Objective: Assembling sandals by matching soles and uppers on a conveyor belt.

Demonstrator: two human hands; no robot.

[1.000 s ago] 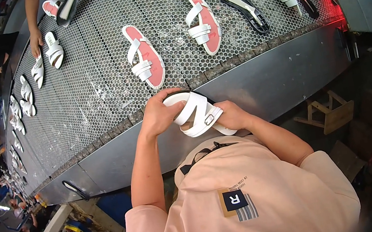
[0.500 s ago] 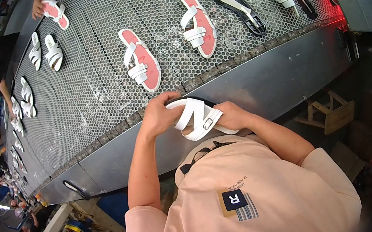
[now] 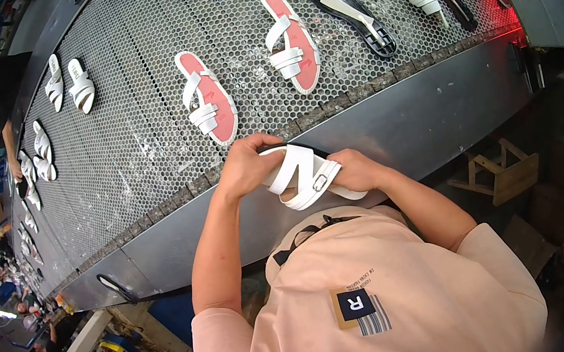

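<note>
A white strappy sandal (image 3: 304, 176) with a small buckle is held between my two hands in front of my waist. My left hand (image 3: 245, 169) is closed around one end of it, and my right hand (image 3: 358, 171) grips the other, its fingers partly hidden behind the straps. A dark edge shows along the sandal's far side. Just beyond my hands, two white-strapped uppers with pink undersides, a nearer sandal upper (image 3: 209, 98) and a second sandal upper (image 3: 292, 44), lie on the conveyor. Right of them rests a loose black sole (image 3: 351, 15) with a pale strip inside.
The metal mesh conveyor (image 3: 138, 118) runs from upper right to far left, with a steel side panel (image 3: 426, 100) facing me. White sandals (image 3: 82, 85) stand along its left part, near a co-worker's arm (image 3: 11, 150). A wooden stool (image 3: 509, 171) is at the right.
The uppers and the black sole on the conveyor have shifted slightly left and nearer. A co-worker's hand with a pink-soled sandal has left the upper left. My hands still hold the sandal, tilted slightly differently.
</note>
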